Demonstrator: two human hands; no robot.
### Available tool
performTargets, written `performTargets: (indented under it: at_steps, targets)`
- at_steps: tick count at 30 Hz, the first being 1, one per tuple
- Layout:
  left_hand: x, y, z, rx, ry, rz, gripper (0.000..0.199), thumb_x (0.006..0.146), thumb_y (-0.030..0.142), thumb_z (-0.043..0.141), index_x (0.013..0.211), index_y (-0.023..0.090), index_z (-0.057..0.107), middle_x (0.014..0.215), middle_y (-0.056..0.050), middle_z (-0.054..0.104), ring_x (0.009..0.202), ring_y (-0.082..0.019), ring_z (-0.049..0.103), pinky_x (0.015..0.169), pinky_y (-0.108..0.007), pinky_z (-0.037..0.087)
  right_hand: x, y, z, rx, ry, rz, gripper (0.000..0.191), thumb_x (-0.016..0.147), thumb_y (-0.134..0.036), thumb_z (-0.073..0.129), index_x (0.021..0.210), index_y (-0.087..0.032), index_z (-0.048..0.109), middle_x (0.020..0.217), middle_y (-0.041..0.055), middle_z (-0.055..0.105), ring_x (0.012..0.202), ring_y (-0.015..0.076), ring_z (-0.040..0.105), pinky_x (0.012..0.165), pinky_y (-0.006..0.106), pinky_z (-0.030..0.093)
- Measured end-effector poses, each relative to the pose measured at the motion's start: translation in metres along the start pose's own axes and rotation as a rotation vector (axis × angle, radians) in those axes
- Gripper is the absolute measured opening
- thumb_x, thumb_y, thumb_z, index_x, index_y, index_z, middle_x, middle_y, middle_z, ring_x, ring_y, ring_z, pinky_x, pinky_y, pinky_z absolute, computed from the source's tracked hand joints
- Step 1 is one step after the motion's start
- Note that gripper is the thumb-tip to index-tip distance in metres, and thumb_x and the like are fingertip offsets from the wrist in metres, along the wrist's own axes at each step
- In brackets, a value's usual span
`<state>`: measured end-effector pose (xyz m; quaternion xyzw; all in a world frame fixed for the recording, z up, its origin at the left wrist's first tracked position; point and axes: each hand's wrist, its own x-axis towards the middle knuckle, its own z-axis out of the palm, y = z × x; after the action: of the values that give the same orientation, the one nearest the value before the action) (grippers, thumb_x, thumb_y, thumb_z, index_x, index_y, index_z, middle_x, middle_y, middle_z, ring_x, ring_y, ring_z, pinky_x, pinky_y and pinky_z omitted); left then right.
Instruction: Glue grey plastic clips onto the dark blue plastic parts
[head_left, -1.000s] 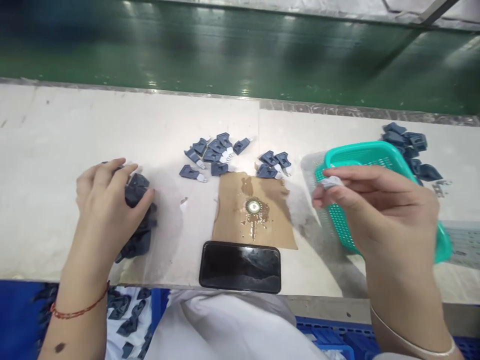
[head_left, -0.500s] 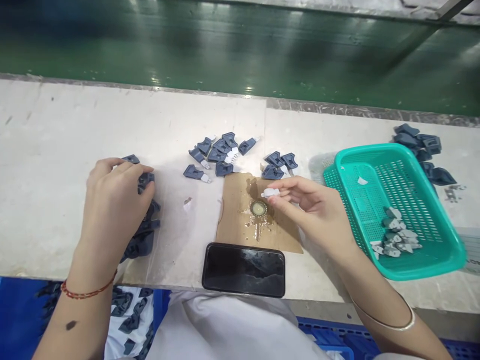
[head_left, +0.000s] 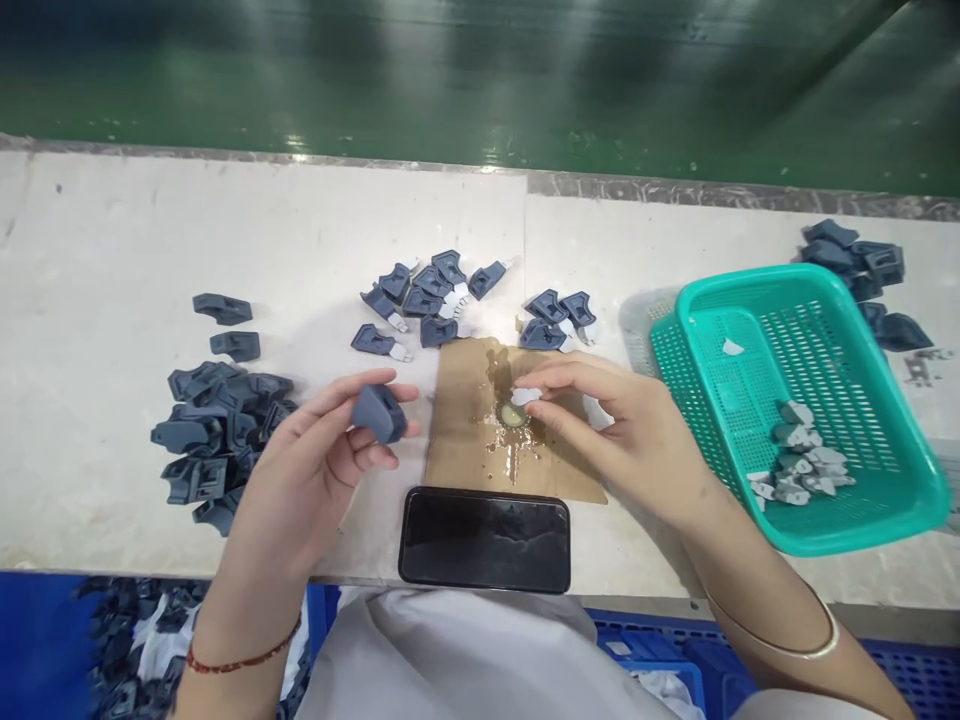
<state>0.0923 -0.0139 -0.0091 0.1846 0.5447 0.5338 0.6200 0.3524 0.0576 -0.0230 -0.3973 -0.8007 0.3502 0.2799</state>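
Between the fingers of my left hand is a dark blue-grey plastic part with a hollow in it. My right hand pinches a small white plastic piece over a round spot of wet liquid on a brown cardboard sheet. Left of my left hand lies a pile of loose dark parts. Beyond the cardboard are dark parts with white pieces attached, and a smaller group of the same.
A teal plastic basket with several white pieces stands at the right. Behind it lie more dark parts. A black phone rests near the table's front edge. Blue crates sit below the table.
My left hand has come away from the pile towards the middle with a dark part in its fingers. My right hand still pinches the white piece, now slightly further left over the wet spot.
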Motion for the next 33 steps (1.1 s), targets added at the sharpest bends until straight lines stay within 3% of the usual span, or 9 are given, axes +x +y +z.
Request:
performTargets:
  at_steps: [3,7,11,17,21,25,28,30,33]
  targets:
    - [0.000,-0.008,0.006,-0.045,-0.005,-0.016,0.023,0.087,0.036,0.083,0.102,0.019,0.084,0.103,-0.009,0.084,0.084,-0.019,0.082,0.065,-0.016,0.066,0.000,0.000,-0.002,-0.062,-0.059,-0.063,0.010,0.102,-0.018,0.066,0.109,-0.022,0.073,0.112,0.0062,0.081,0.107,0.0206,0.077,0.093,0.033,0.062]
    - [0.001,-0.018,0.008,0.037,0.050,0.042,0.029,0.074,0.028,0.096,0.096,0.024,0.078,0.094,-0.002,0.083,0.092,-0.018,0.082,0.082,-0.020,0.067,-0.001,-0.001,-0.006,-0.124,-0.070,-0.115,0.012,0.102,-0.017,0.064,0.108,-0.023,0.072,0.112,0.0070,0.080,0.110,0.0230,0.076,0.096,0.037,0.062]
    - [0.001,-0.028,0.007,0.154,0.071,0.119,0.027,0.073,0.027,0.095,0.091,0.022,0.074,0.088,-0.003,0.082,0.089,-0.016,0.079,0.081,-0.021,0.064,-0.001,-0.001,-0.008,-0.145,-0.094,-0.143,0.013,0.102,-0.015,0.063,0.108,-0.024,0.071,0.109,0.0064,0.080,0.110,0.0229,0.076,0.096,0.038,0.063]
    - [-0.003,-0.036,0.011,0.199,-0.040,0.128,0.022,0.081,0.021,0.089,0.091,0.024,0.069,0.094,0.000,0.080,0.087,-0.011,0.076,0.072,-0.015,0.060,-0.002,-0.002,-0.009,-0.190,-0.155,-0.181,0.012,0.104,-0.016,0.061,0.108,-0.020,0.071,0.106,0.0077,0.080,0.104,0.0224,0.076,0.093,0.036,0.063]
    - [-0.006,-0.037,0.013,0.296,-0.094,0.086,0.028,0.086,0.023,0.084,0.113,0.025,0.077,0.104,-0.002,0.078,0.093,-0.012,0.077,0.080,-0.016,0.062,-0.003,-0.001,-0.006,-0.240,-0.186,-0.203,0.014,0.105,-0.018,0.059,0.110,-0.019,0.072,0.107,0.0096,0.079,0.108,0.0244,0.075,0.094,0.038,0.062]
    - [-0.009,-0.039,0.013,0.370,-0.177,0.099,0.011,0.088,0.022,0.081,0.098,0.023,0.078,0.103,-0.003,0.078,0.099,-0.015,0.078,0.084,-0.018,0.063,-0.004,0.000,-0.003,-0.254,-0.218,-0.187,0.018,0.107,-0.021,0.056,0.111,-0.019,0.073,0.106,0.0106,0.079,0.103,0.0254,0.075,0.088,0.040,0.062]
    - [-0.012,-0.040,0.014,0.372,-0.167,0.125,0.006,0.092,0.023,0.078,0.096,0.023,0.073,0.118,-0.005,0.079,0.110,-0.019,0.079,0.090,-0.023,0.064,-0.003,-0.001,-0.005,-0.193,-0.171,-0.163,0.015,0.105,-0.020,0.059,0.108,-0.021,0.073,0.106,0.0091,0.080,0.105,0.0244,0.075,0.092,0.038,0.062]
    - [-0.013,-0.041,0.015,0.359,-0.177,0.092,0.009,0.095,0.025,0.074,0.095,0.023,0.066,0.126,-0.006,0.079,0.100,-0.019,0.081,0.081,-0.024,0.066,-0.003,-0.004,-0.006,-0.105,-0.106,-0.090,0.011,0.103,-0.019,0.064,0.106,-0.022,0.074,0.106,0.0065,0.081,0.104,0.0225,0.076,0.092,0.036,0.061]
    - [-0.012,-0.042,0.018,0.326,-0.199,0.046,0.024,0.094,0.026,0.076,0.088,0.023,0.052,0.117,-0.006,0.080,0.071,-0.016,0.080,0.055,-0.020,0.059,-0.004,-0.009,-0.007,0.059,-0.032,0.109,0.005,0.099,-0.024,0.071,0.099,-0.025,0.076,0.105,0.0035,0.082,0.095,0.0208,0.077,0.085,0.034,0.062]
